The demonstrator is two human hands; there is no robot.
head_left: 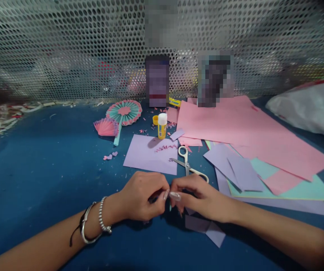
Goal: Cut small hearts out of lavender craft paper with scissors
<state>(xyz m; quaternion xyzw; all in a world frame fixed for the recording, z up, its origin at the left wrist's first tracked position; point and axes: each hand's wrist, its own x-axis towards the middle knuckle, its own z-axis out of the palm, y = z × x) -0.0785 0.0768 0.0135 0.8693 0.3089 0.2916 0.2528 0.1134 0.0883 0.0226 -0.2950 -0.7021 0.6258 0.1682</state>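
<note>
My left hand (146, 195) and my right hand (192, 197) meet fingertip to fingertip low over the blue table. Both are closed in a pinch, and whatever lies between the fingers is hidden or too small to name. A tiny teal tip shows under the right fingers. Just beyond the hands are white-handled scissors (187, 165), lying with their blades apart. One blade rests over a lilac sheet (142, 154) that carries dark scribbles. An uncapped glue stick (162, 128) stands upright at that sheet's far edge. Small lilac paper pieces (197, 223) lie beside and below my right hand.
A round pleated paper fan (132, 113) and a pink folded fan (105, 128) lie at the back left, near small paper hearts (110, 156). Pink sheets (224, 120) and layered coloured papers spread rightward. A perforated metal panel (71, 49) stands behind; a plastic bag (308, 107) sits far right.
</note>
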